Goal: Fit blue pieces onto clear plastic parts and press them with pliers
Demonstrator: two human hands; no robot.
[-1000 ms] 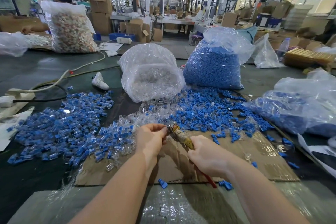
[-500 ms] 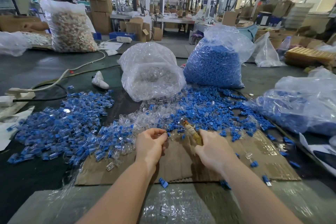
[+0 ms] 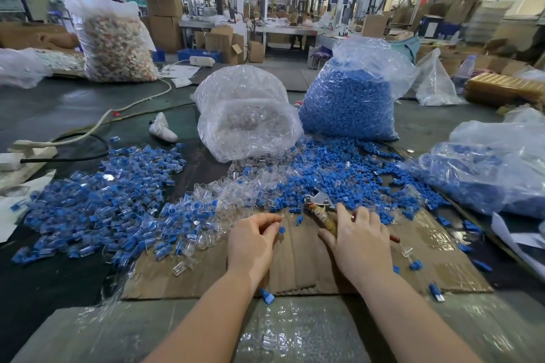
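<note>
The left hand point(image 3: 253, 242) pinches a small, light blue plastic piece point(image 3: 282, 229), probably slippery; the right hand point(image 3: 361, 240) grips metal pliers point(image 3: 320, 206) by their handles.

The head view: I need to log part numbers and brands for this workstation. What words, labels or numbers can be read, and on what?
No text can be read.
Cardboard boxes at the back: no markings legible.
Bottle at the right: label too blurred to read.
Bags of blue pieces and clear parts: no print visible.
Pliers under the right hand: no brand visible.
Cardboard sheet: plain.
</note>
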